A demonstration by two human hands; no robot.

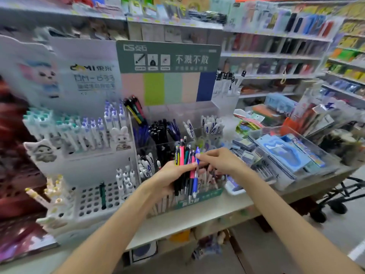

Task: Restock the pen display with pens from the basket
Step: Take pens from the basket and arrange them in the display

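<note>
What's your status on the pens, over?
Left hand grips a bunch of pens. Right hand pinches the blue pen at its top. Both in front of the clear pen display. Nothing in the way.

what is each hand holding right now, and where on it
The left hand grips a bunch of pens around their middles; the right hand pinches the blue pen near its top.

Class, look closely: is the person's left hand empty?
No, the left hand grips a bundle of pens, upright in front of the pen display.
</note>
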